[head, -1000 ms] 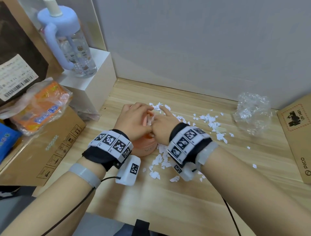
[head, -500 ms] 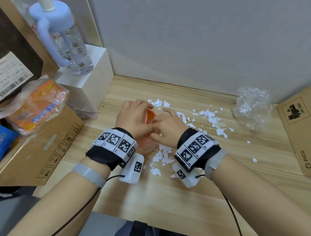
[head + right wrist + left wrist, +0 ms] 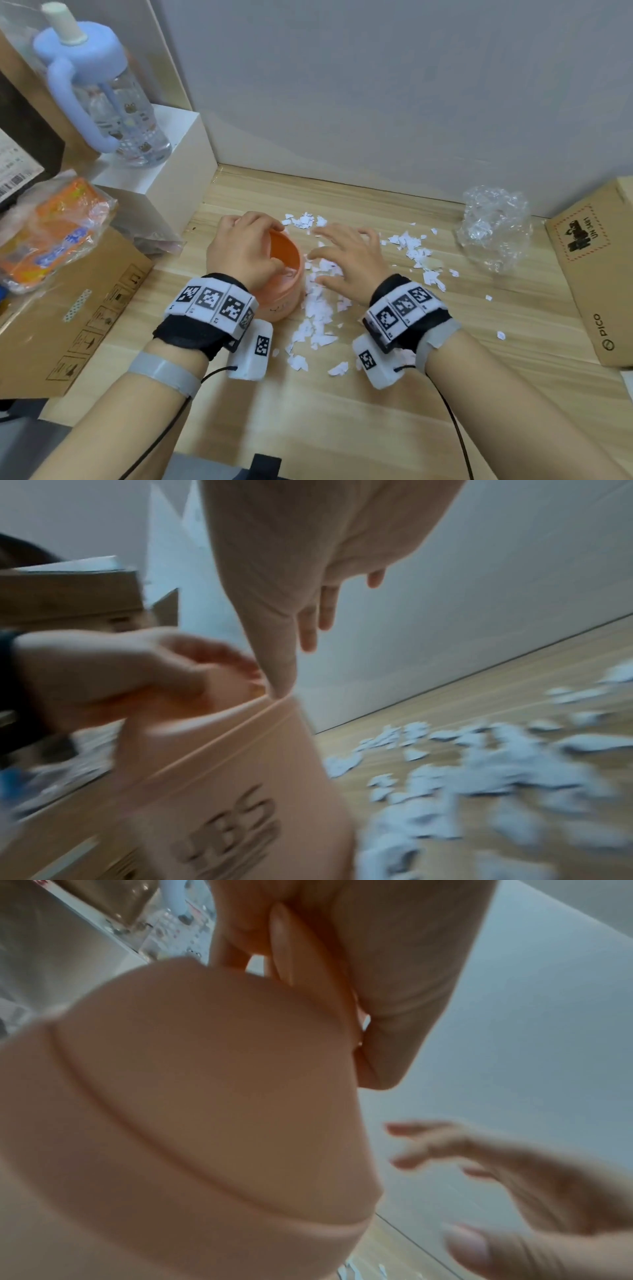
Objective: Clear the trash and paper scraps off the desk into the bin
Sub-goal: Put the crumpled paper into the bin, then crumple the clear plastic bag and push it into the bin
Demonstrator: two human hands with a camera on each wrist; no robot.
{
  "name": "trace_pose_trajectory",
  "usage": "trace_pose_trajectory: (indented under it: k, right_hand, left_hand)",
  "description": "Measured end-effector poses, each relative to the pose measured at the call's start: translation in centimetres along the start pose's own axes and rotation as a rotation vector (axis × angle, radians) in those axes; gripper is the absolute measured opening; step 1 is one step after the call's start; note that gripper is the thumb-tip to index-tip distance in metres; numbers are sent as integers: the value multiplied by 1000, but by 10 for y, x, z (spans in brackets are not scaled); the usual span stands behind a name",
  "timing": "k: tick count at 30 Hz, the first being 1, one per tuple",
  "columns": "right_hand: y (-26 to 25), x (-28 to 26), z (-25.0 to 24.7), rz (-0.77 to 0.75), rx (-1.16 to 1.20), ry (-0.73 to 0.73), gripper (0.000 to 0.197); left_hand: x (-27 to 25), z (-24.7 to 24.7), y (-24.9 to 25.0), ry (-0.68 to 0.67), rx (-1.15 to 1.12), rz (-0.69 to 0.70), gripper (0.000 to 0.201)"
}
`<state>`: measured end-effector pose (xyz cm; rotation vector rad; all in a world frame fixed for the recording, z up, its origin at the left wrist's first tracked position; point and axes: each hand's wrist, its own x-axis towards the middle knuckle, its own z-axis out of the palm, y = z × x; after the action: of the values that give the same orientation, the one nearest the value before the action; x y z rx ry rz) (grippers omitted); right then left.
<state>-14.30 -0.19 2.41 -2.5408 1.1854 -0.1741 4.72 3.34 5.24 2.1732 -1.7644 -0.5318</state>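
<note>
Scraps [image 3: 320,308] of white paper lie scattered mid-frame on the desk [image 3: 342,411], the strewn band running from lower centre up toward the right. Just left of them stands the orange bin [image 3: 286,294], upright, mouth up. The desk is pale wood against a grey wall; crumpled plastic [image 3: 493,228] sits at the right, a box [image 3: 596,274] beyond it. The left hand [image 3: 243,248] grips the bin's rim, fingers curled over it. The right hand [image 3: 346,260] hovers over the scraps, fingers spread and holding nothing.
</note>
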Motion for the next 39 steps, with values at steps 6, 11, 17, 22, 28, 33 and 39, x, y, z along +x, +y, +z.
trace_pose_trajectory:
  k: [6,11,17,22,28,33,39]
  right_hand:
    - [118,-40,-34,801,10,210,49]
    - [202,-56,-42,1108,200,271,39]
    - [218,-64,-46,1200,523,340,19]
    - [178,-62,-54,934,587,535,41]
    - [97,-78,-88,518,817,522,37]
    - [26,-84,-95,207,1009,365,39]
    - [-8,-79,-69,134,852,178,41]
  left_hand:
    - [11,15,14,183,-31,-160,38]
    - [19,18,15,200,-18,-216,35]
    - [19,20,22,232,-51,-295,30]
    - [13,16,23,232,-109,-266,32]
    - [9,1,30,295,22,-175,91]
    - [-25,-7,105,-352,-1099,113,119]
    - [-34,27,119,-456,-1316,-128,86]
